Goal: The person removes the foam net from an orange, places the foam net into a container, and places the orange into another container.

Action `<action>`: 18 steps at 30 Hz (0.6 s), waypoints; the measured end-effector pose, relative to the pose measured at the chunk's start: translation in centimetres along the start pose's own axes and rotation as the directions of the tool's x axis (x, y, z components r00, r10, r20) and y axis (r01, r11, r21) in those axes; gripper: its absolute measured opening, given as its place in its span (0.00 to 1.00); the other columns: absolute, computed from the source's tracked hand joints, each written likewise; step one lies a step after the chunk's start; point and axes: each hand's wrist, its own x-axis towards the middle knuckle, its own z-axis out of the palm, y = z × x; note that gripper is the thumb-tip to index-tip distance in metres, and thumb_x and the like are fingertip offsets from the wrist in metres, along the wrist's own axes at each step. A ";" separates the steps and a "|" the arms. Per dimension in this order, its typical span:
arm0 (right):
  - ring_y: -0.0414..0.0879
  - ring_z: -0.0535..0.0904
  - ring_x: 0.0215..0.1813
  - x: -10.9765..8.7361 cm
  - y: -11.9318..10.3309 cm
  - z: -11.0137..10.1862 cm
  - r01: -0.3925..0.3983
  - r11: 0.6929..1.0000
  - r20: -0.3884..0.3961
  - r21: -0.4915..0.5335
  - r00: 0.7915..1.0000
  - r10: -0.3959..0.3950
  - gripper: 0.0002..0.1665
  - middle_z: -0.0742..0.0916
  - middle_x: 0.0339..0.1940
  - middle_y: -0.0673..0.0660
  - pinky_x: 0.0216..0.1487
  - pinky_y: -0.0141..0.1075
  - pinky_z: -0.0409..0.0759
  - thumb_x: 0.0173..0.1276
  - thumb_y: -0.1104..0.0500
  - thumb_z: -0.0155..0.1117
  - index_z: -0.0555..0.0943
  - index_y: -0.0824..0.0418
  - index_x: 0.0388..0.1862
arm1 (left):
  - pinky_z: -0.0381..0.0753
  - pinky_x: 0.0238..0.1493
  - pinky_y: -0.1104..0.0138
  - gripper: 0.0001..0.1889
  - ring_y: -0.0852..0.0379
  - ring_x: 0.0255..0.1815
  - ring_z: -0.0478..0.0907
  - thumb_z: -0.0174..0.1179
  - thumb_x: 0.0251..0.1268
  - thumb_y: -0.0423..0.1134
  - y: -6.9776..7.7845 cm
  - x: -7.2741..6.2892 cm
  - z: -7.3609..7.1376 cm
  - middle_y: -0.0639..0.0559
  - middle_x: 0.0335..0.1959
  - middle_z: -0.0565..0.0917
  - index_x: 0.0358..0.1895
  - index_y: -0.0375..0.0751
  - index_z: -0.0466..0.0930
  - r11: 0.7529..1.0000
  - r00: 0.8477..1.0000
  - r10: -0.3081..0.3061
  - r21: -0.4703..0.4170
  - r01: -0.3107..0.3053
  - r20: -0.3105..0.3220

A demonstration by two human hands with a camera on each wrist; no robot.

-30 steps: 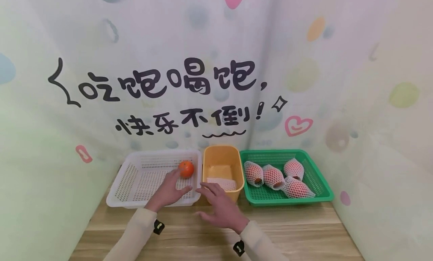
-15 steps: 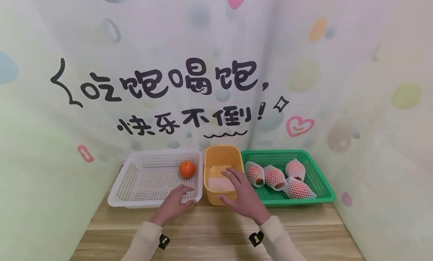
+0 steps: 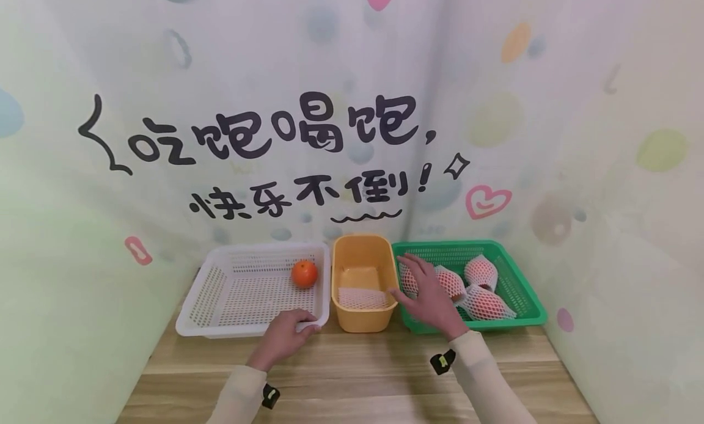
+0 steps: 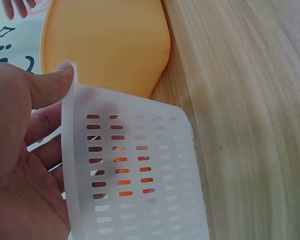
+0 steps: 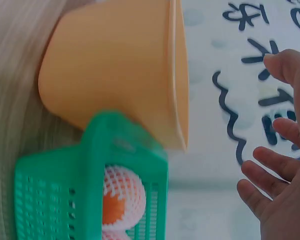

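My left hand [image 3: 285,337] holds the front right rim of the white plastic basket [image 3: 189,317]. In the left wrist view the thumb lies on the rim and the fingers reach down inside the wall. One round orange fruit [image 3: 304,274] sits inside this basket near its right end. My right hand [image 3: 431,296] hovers with spread fingers over the left part of the green basket [image 3: 528,299], holding nothing. Several fruits in white foam nets [image 3: 486,303] lie in the green basket, the leftmost partly hidden by this hand.
Between the two baskets stands a yellow bin [image 3: 363,320] with a flattened white foam net [image 3: 362,298] in it. All three containers stand side by side on a wood-grain table [image 3: 352,375], against a printed curtain wall [image 3: 275,57].
My right hand has moved right, from in front of the yellow bin to over the green basket. My left hand has drawn back from beside the orange fruit to the white basket's front rim.
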 end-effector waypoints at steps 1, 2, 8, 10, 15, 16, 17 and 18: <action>0.61 0.65 0.78 0.2 0.5 -0.3 -0.014 1.000 0.009 0.000 1.000 0.014 0.44 0.70 0.78 0.61 0.69 0.63 0.74 0.68 0.43 0.71 0.67 0.54 0.77 | 0.84 0.57 0.52 0.07 0.49 0.51 0.87 0.71 0.63 0.43 0.0 0.0 0.1 0.52 0.45 0.91 0.41 0.47 0.90 1.000 1.000 0.010 0.000 -0.010 -0.010; 0.62 0.65 0.78 0.4 1.0 -0.5 -0.026 1.000 0.014 0.002 1.000 0.026 0.44 0.69 0.78 0.62 0.69 0.64 0.74 0.68 0.43 0.71 0.66 0.55 0.78 | 0.84 0.57 0.52 0.07 0.50 0.50 0.87 0.72 0.63 0.42 0.1 0.0 0.1 0.52 0.44 0.91 0.41 0.47 0.90 1.000 1.000 0.017 -0.002 -0.017 -0.017; 0.66 0.61 0.78 1.7 3.7 -1.8 -0.123 0.992 0.116 -0.024 0.985 0.125 0.51 0.65 0.80 0.64 0.68 0.67 0.72 0.67 0.42 0.72 0.58 0.54 0.82 | 0.85 0.55 0.54 0.06 0.51 0.49 0.88 0.72 0.62 0.42 0.3 0.1 0.4 0.53 0.43 0.91 0.40 0.48 0.90 0.999 0.999 0.027 0.019 -0.026 -0.045; 0.68 0.60 0.78 2.2 4.5 -1.9 -0.136 0.989 0.167 -0.055 0.975 0.144 0.55 0.64 0.81 0.65 0.67 0.68 0.73 0.66 0.42 0.72 0.55 0.54 0.83 | 0.85 0.53 0.54 0.06 0.51 0.49 0.88 0.73 0.62 0.42 0.2 0.0 0.4 0.54 0.43 0.91 0.39 0.48 0.90 0.999 0.998 0.022 0.032 -0.020 -0.052; 0.72 0.58 0.78 3.3 6.4 -1.6 -0.162 0.982 0.267 -0.096 0.946 0.182 0.57 0.62 0.81 0.69 0.67 0.69 0.72 0.64 0.48 0.75 0.53 0.58 0.84 | 0.85 0.53 0.54 0.06 0.52 0.48 0.87 0.73 0.61 0.43 0.1 -0.1 0.3 0.55 0.43 0.91 0.39 0.49 0.90 0.999 0.999 -0.014 0.029 0.016 -0.047; 0.73 0.58 0.78 3.4 6.8 -1.4 -0.176 0.980 0.283 -0.096 0.939 0.196 0.57 0.61 0.81 0.70 0.67 0.69 0.72 0.63 0.49 0.75 0.53 0.58 0.83 | 0.85 0.54 0.54 0.06 0.53 0.48 0.87 0.72 0.62 0.43 0.1 -0.1 0.4 0.56 0.43 0.91 0.39 0.49 0.90 0.999 0.999 -0.020 0.029 0.022 -0.043; 0.73 0.57 0.78 3.6 7.1 -1.2 -0.186 0.978 0.297 -0.097 0.932 0.207 0.58 0.61 0.81 0.71 0.67 0.70 0.71 0.63 0.51 0.75 0.53 0.59 0.83 | 0.84 0.54 0.54 0.06 0.53 0.48 0.87 0.72 0.62 0.44 0.1 -0.1 0.4 0.56 0.42 0.91 0.39 0.50 0.90 0.999 0.999 -0.030 0.026 0.031 -0.040; 0.74 0.57 0.78 3.6 7.4 -1.0 -0.193 0.976 0.311 -0.105 0.925 0.217 0.58 0.60 0.81 0.71 0.68 0.70 0.71 0.62 0.51 0.76 0.54 0.60 0.83 | 0.84 0.54 0.54 0.06 0.53 0.48 0.87 0.73 0.62 0.44 0.0 -0.1 0.4 0.56 0.42 0.91 0.39 0.50 0.90 0.999 0.999 -0.032 0.027 0.033 -0.040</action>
